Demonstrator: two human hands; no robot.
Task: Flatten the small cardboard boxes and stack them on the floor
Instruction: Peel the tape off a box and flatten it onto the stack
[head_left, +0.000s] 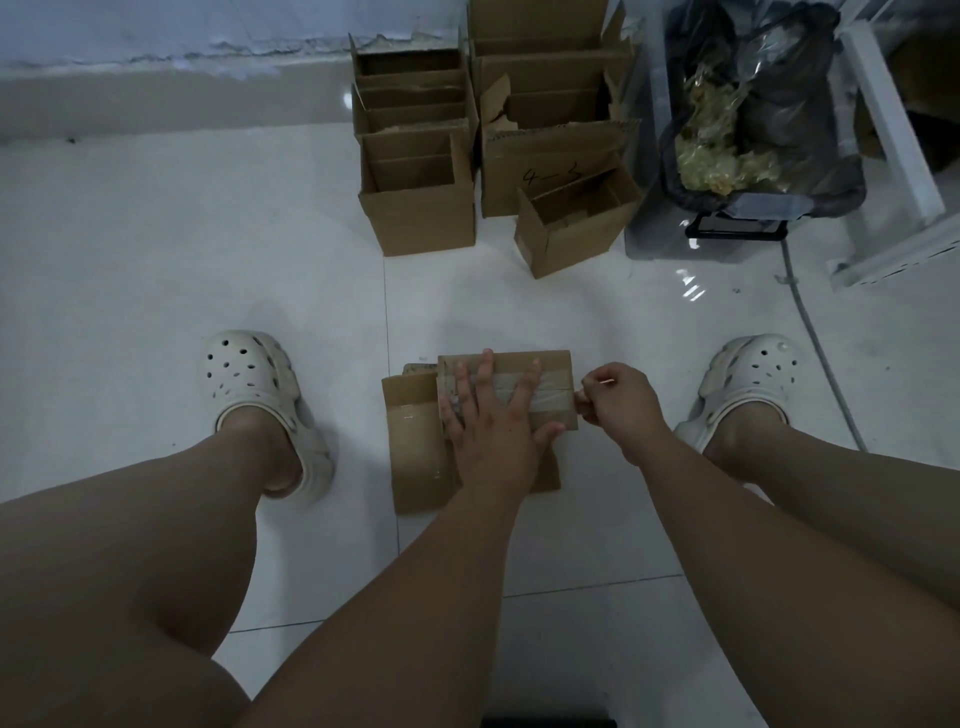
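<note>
**Small stack begun, most boxes still standing**

Bare knees frame the view. Between two white clogs, the left hand lies spread and flat, pressing the top flattened box onto flattened cardboard on the floor. The right hand is curled, pinching what looks like the end of the tape strip at that box's right edge. Near the floor's far edge, by the wall, several open boxes stand upright, not yet flattened. By my judgement the job is early, with most of it left.
</note>
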